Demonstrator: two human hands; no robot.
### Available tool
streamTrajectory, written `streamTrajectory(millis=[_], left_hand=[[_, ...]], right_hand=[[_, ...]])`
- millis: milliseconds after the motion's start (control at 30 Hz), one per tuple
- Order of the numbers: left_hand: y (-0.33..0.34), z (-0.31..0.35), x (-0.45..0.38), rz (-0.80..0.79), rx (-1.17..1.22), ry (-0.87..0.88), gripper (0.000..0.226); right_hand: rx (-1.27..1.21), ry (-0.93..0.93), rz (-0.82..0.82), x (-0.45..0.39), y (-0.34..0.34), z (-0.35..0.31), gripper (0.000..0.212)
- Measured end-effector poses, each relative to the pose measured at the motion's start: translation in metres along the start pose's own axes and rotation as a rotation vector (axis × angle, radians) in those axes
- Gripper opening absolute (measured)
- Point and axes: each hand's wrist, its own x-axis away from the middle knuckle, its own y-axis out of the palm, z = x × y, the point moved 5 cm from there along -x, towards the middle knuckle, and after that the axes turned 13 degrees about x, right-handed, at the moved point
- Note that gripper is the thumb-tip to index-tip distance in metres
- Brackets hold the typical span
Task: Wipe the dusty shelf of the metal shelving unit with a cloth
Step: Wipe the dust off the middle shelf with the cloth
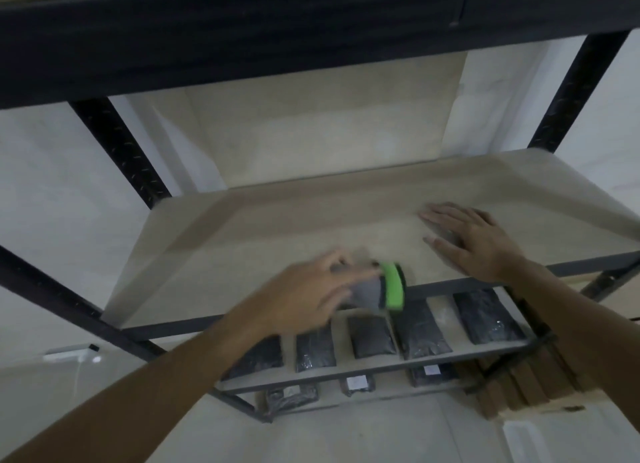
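Observation:
A black metal shelving unit stands in front of me with a pale wooden shelf at chest height. My left hand is blurred at the shelf's front edge and grips a grey cloth together with a green and black sponge-like pad. My right hand lies flat on the right part of the shelf, palm down with fingers spread, holding nothing.
The shelf below carries several black wrapped packets. More packets lie on the lowest level. Brown boards lean at the unit's lower right. A dark upper shelf beam runs overhead.

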Motion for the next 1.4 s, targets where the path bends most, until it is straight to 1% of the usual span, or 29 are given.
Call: streamTrajectory(millis=[67,133,200,267,367,400,467,567,633,767,867,967,1033,1067,1133,1200,1267,1333,1400], left_hand=[[-0.029,-0.026,-0.012,0.120,0.034,-0.065,0.050],[-0.050,-0.056,-0.029,0.213,0.099,-0.133,0.054],[-0.060,-0.087,-0.051,0.254,0.099,-0.224,0.059],[-0.068,-0.109,-0.078,0.286,0.062,-0.325,0.058],[-0.080,-0.135,-0.113,0.367,0.032,-0.437,0.065],[-0.082,-0.146,-0.123,0.396,0.027,-0.484,0.063],[-0.079,-0.157,-0.142,0.453,0.031,-0.522,0.055],[-0.064,-0.155,-0.157,0.492,0.026,-0.498,0.051],[-0.057,-0.156,-0.158,0.500,-0.042,-0.488,0.044],[-0.046,-0.141,-0.159,0.425,-0.122,-0.517,0.046],[-0.018,-0.096,-0.161,0.363,-0.096,-0.419,0.044],[0.014,-0.059,-0.158,0.231,-0.029,-0.287,0.041],[0.012,-0.052,-0.156,0.225,-0.004,-0.240,0.039],[0.003,-0.054,-0.157,0.265,-0.012,-0.239,0.039],[-0.024,-0.073,-0.163,0.402,-0.059,-0.260,0.041],[-0.046,-0.101,-0.172,0.490,-0.115,-0.340,0.044],[-0.048,-0.124,-0.184,0.459,-0.162,-0.426,0.046],[-0.037,-0.135,-0.192,0.419,-0.177,-0.478,0.046],[-0.024,-0.124,-0.193,0.412,-0.176,-0.458,0.043]], right_hand=[[-0.005,0.005,-0.009,0.001,-0.001,-0.002,0.063],[-0.014,0.013,-0.025,0.001,-0.002,-0.002,0.067],[-0.025,-0.013,-0.057,0.000,-0.004,0.001,0.071],[-0.040,-0.054,-0.080,-0.002,-0.004,0.010,0.072],[-0.024,-0.052,-0.074,-0.005,-0.008,0.042,0.072],[-0.017,-0.049,-0.078,-0.007,-0.009,0.054,0.073],[-0.024,-0.047,-0.091,-0.006,-0.008,0.078,0.075],[-0.037,-0.063,-0.099,0.000,-0.004,0.102,0.073],[-0.027,-0.078,-0.097,0.002,-0.001,0.109,0.070],[-0.044,-0.096,-0.033,0.005,-0.001,0.108,0.067],[-0.053,-0.109,-0.021,0.007,-0.003,0.108,0.067],[-0.056,-0.118,-0.042,0.007,-0.002,0.108,0.068],[-0.043,-0.123,-0.029,0.007,-0.001,0.109,0.068],[-0.037,-0.124,-0.024,0.006,-0.001,0.110,0.067],[-0.029,-0.125,-0.020,0.005,0.000,0.110,0.067],[-0.025,-0.121,-0.011,0.005,0.002,0.111,0.067],[-0.026,-0.116,-0.003,0.005,0.002,0.110,0.067],[-0.029,-0.110,-0.010,0.005,0.000,0.110,0.066],[-0.030,-0.104,-0.019,0.005,-0.001,0.110,0.066]])
